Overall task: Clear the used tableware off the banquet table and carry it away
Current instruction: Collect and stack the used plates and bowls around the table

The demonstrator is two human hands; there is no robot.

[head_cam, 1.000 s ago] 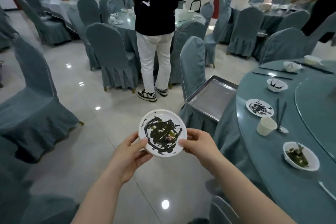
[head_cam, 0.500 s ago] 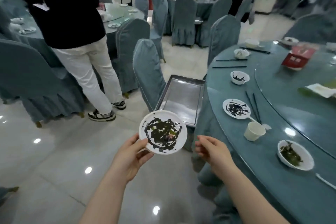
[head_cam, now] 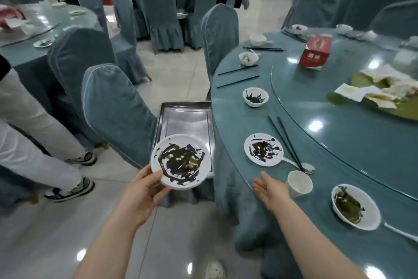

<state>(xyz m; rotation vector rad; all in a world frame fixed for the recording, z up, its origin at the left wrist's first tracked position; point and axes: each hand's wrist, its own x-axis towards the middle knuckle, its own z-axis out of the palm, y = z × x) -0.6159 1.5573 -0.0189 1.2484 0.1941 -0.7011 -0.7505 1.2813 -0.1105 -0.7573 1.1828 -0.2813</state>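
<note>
My left hand (head_cam: pixel 141 190) grips a white plate (head_cam: pixel 181 161) smeared with dark sauce and greens, held over the near end of a steel tray (head_cam: pixel 186 111) that lies on a chair seat. My right hand (head_cam: pixel 270 190) hovers with fingers straight at the round table's edge (head_cam: pixel 228 124), just left of a white paper cup (head_cam: pixel 299 183). On the table lie another dirty plate (head_cam: pixel 263 149), a bowl with greens (head_cam: pixel 356 206), a small bowl (head_cam: pixel 255 97), black chopsticks (head_cam: pixel 286 140) and a spoon (head_cam: pixel 306 167).
Covered blue chairs (head_cam: pixel 115 109) stand left of the tray and behind it. A person in white trousers (head_cam: pixel 34 134) stands at the left. A red box (head_cam: pixel 315 53) and crumpled napkins (head_cam: pixel 382 88) sit on the glass turntable. More tables stand beyond.
My right hand has let go of the plate and moved right toward the paper cup. The view has swung right and closer to the table; the plate now hangs over the tray.
</note>
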